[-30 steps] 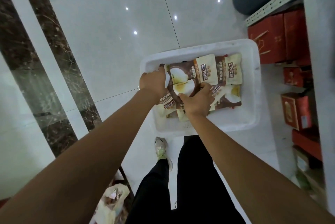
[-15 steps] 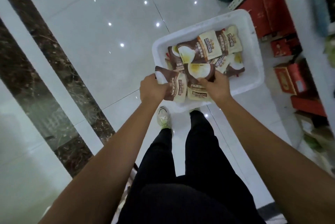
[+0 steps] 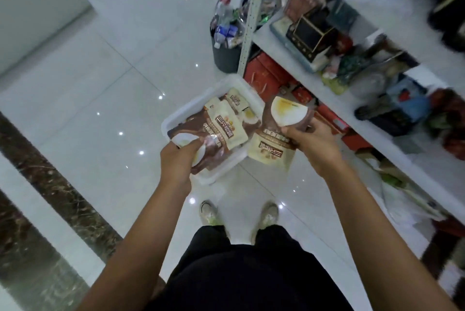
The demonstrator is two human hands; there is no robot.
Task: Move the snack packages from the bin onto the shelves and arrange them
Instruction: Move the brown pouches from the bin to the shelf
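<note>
Risen from the bin point(image 3: 219, 177), my left hand point(image 3: 176, 162) has fingers point(image 3: 195, 143) clamped on one snack package point(image 3: 216, 134) above it; my right hand point(image 3: 314, 144) clamps a second package point(image 3: 274, 144), shelves point(image 3: 284, 56) just beyond.

a single wide-angle camera sits on the person's head and looks forward and steeply down along the body. both forearms run up from the lower corners to the left hand point(image 3: 176, 159) and right hand point(image 3: 312, 144), each gripping a snack package point(image 3: 221, 129), near the middle of the frame and close to the lens. the white bin point(image 3: 226, 167) lies farther off on the tiled floor point(image 3: 100, 84), just above the shoes point(image 3: 208, 212) at lower centre. the shelves point(image 3: 377, 141) slant down the right side, blurred and bent towards the edge.
</note>
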